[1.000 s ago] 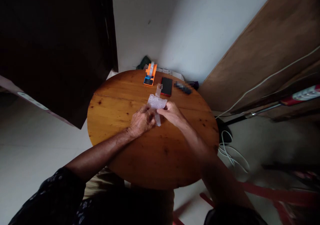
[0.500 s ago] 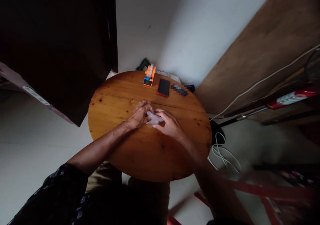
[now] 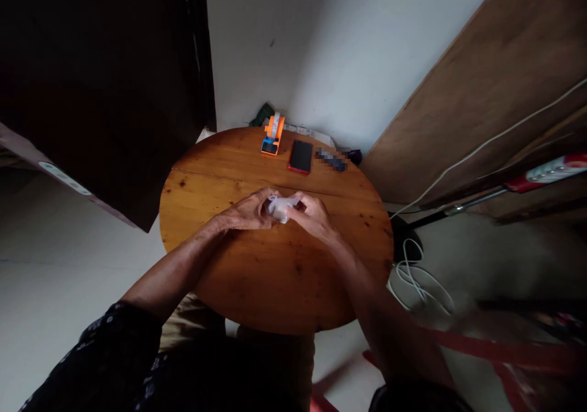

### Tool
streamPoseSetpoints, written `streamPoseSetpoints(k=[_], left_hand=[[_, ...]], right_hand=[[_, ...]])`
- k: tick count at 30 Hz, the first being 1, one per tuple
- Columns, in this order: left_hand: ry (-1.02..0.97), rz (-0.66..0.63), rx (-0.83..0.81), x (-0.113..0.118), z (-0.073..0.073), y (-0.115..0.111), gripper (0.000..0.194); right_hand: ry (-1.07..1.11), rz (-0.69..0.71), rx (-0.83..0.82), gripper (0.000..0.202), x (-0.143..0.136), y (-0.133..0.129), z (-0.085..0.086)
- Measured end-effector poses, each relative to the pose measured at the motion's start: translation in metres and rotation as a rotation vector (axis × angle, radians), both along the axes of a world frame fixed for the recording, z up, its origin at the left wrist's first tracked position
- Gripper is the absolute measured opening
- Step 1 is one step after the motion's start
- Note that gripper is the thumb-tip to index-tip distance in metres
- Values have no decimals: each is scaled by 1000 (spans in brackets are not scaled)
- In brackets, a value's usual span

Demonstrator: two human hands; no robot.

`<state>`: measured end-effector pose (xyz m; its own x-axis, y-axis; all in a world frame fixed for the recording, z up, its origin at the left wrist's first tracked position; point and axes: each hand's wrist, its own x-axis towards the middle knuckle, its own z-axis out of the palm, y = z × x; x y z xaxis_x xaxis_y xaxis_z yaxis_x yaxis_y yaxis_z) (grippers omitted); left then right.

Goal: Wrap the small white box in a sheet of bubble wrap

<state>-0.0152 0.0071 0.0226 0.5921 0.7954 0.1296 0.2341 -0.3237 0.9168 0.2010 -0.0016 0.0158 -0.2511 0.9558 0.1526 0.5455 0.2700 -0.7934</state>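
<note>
A small, whitish, translucent piece that looks like plastic [image 3: 280,209] is held between both hands above the middle of the round wooden table [image 3: 275,277]. My left hand [image 3: 257,209] curls round its left side. From the right, my right hand [image 3: 312,213] grips it, with the thumb on its near side. Fingers cover parts of the piece, so its full shape is hidden.
Along the table's far edge stand an orange and blue tape dispenser [image 3: 274,134], a red-edged dark phone-like object [image 3: 301,156] and a pixelated dark item [image 3: 331,159]. A white cable [image 3: 413,277] lies on the floor at right, near a red chair [image 3: 486,346].
Both hands have shifted their hold on the translucent piece. My left hand has turned and shows more of its back, and the piece now looks bunched and more upright. The view has moved slightly.
</note>
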Motion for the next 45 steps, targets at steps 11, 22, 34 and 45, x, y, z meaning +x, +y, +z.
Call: streamPoseSetpoints(k=[11,22,34,45], left_hand=[[-260,59,-378,9,-8,12,59],[-382,22,-532,9,-13,9,51],[-403,-25,-590,11,-9,6,88],[-455,54,-658,13,-10,8,81]], right_hand=[[192,11,-123,41,5,-2,2],[320,85,-276,40,3,-6,-4],[233,-66,-87,30,2,-3,-7],[180,-84,11,30,-6,-12,2]])
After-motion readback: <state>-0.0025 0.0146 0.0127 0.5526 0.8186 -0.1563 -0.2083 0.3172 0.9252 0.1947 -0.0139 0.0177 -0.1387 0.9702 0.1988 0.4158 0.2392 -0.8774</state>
